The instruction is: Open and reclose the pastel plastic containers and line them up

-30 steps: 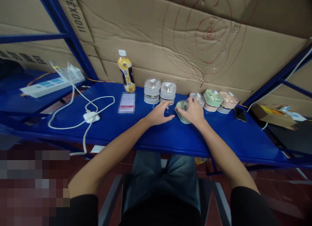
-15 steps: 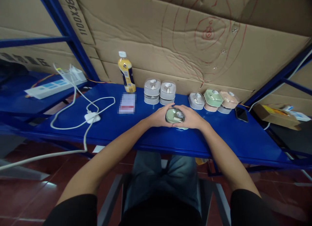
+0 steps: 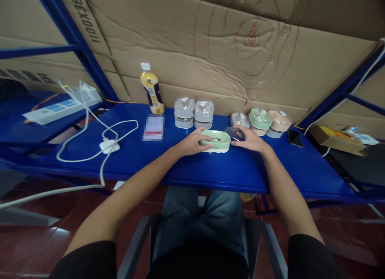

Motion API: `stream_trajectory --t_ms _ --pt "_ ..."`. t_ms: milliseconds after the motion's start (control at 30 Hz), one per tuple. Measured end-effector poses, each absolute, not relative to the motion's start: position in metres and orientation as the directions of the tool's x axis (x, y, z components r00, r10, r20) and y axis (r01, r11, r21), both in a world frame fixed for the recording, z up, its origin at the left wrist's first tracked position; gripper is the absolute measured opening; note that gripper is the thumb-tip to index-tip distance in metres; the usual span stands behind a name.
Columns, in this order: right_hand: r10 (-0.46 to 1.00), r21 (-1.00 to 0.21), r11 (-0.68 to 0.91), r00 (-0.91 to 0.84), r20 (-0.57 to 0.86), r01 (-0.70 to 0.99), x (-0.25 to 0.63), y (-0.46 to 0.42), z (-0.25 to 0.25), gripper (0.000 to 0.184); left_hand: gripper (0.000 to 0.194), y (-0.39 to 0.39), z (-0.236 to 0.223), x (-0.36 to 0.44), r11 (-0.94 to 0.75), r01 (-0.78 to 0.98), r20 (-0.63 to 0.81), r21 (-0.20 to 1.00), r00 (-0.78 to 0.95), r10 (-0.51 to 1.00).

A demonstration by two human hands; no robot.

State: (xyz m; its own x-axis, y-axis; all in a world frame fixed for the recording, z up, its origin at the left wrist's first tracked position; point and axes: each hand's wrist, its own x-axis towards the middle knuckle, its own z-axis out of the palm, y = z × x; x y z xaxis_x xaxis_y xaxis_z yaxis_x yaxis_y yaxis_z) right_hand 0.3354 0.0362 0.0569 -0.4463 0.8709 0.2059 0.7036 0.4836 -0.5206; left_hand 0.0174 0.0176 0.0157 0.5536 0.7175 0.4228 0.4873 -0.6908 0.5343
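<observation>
A green box [image 3: 221,144] with its top off stands on the blue table, a pale bar showing inside it. My left hand [image 3: 192,143] grips its left end, fingers reaching over the rim. Just to the right, my right hand [image 3: 250,138] is closed on a clear lid [image 3: 234,133], held tilted beside the box's right end. Behind my hands stand grey lidded boxes [image 3: 203,110] stacked in pairs. At the back right are a single grey box [image 3: 240,120], a green box on a pink one [image 3: 260,118] and a pink box on a grey one [image 3: 279,120].
A yellow bottle [image 3: 152,90] and a blurred card [image 3: 153,128] are at the back left. White cables with a charger [image 3: 109,146] spread over the left side. A phone [image 3: 295,138] lies at the right. Cardboard [image 3: 168,42] walls the back.
The clear lid has come off the green box and moved right in my right hand. My left hand has stayed at the box, whose inside now shows. The view has shifted slightly.
</observation>
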Motion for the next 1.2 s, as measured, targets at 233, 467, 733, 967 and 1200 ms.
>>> stream_trajectory --t_ms 233,467,733,967,1200 --pt "0.898 -0.522 0.435 -0.394 0.195 0.734 0.348 0.042 0.056 0.079 0.034 0.028 0.018 0.004 -0.648 0.553 0.471 0.524 0.446 0.761" --pt "0.899 -0.516 0.436 -0.379 0.219 0.737 0.349 0.042 0.054 0.083 0.036 0.028 0.019 0.002 -0.662 0.541 0.487 0.519 0.450 0.749" --pt "0.739 -0.477 0.674 -0.525 0.423 0.564 0.314 0.025 0.062 0.088 0.089 0.018 0.011 0.023 -0.680 0.469 0.456 0.563 0.510 0.729" --pt "0.644 -0.430 0.757 -0.674 0.362 0.492 0.279 0.015 0.055 0.087 0.119 0.018 0.002 0.034 -0.663 0.438 0.411 0.608 0.541 0.734" --pt "0.680 -0.400 0.724 -0.677 0.280 0.562 0.278 0.010 0.060 0.089 0.122 0.013 0.001 0.038 -0.675 0.447 0.399 0.587 0.566 0.722"
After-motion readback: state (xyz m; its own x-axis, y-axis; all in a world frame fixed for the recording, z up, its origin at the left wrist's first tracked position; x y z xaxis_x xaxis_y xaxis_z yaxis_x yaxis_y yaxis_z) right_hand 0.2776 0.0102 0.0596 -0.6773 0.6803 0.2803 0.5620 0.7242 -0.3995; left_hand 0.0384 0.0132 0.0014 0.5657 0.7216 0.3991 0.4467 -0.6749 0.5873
